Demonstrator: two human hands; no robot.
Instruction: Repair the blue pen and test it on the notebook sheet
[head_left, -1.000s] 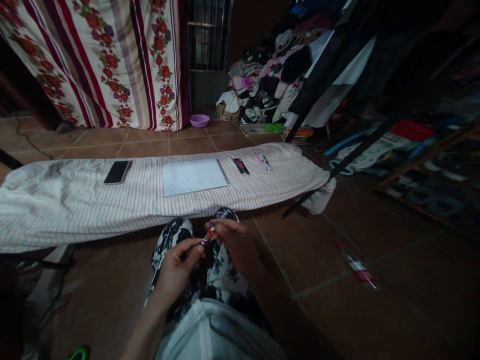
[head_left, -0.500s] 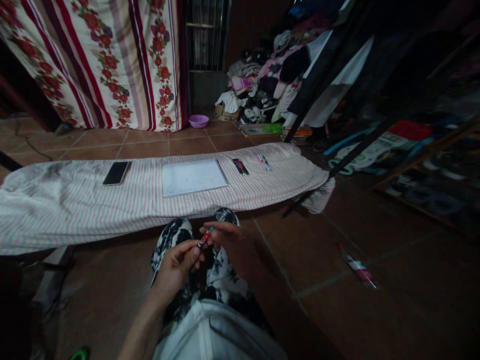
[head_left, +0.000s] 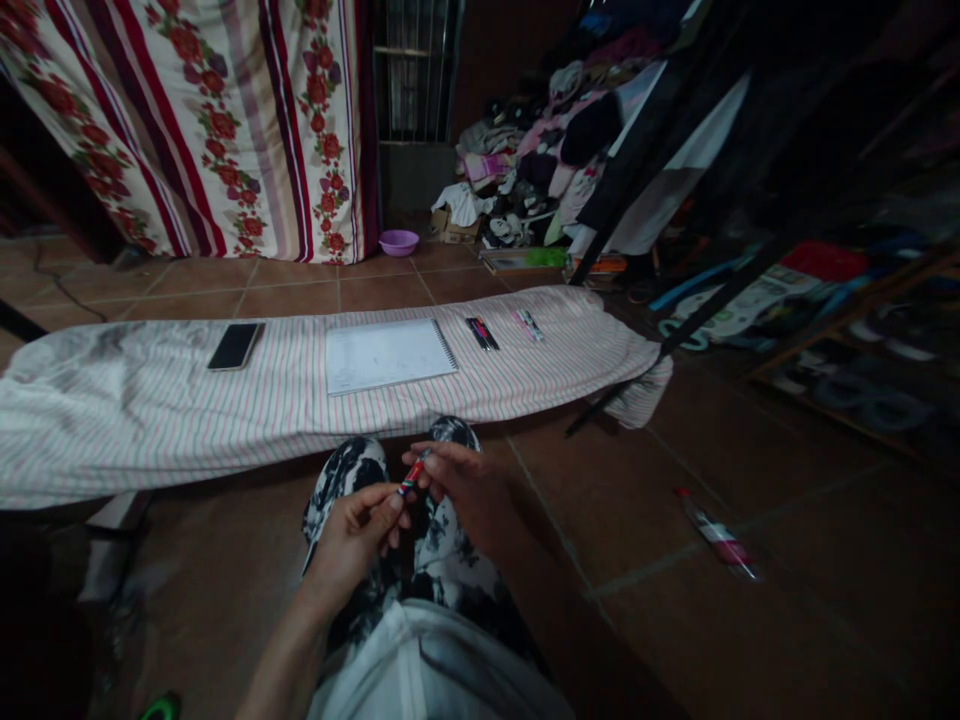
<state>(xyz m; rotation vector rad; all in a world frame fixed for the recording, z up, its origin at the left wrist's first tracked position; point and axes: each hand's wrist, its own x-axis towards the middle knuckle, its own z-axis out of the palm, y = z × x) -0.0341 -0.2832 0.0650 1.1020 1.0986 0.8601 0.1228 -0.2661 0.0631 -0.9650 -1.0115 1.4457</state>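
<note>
Above my knees, my left hand [head_left: 367, 520] pinches the lower end of a slim red stick [head_left: 412, 474] with white and blue bands, possibly a pen; its exact kind is too small to tell. At its upper end are the thumb and fingers of my right hand [head_left: 457, 485], closed around the tip and partly hiding it. Beyond my hands, an open spiral notebook [head_left: 390, 355] lies on the striped cloth [head_left: 225, 420]. Several dark and pink pens [head_left: 482, 334] rest right of it, with a few lighter pens [head_left: 529, 325] beside them.
A phone [head_left: 235, 346] lies left of the notebook. On the tiled floor are a plastic bottle [head_left: 720, 537] at the right and a purple basin [head_left: 398, 242] beyond the cloth. Dark slanted poles [head_left: 630, 385] stand at the right, before a clothes pile [head_left: 525, 150].
My right thumb and fingers have closed in on the stick's upper end, and the stick has turned slightly. My left hand keeps its pinch in nearly the same place.
</note>
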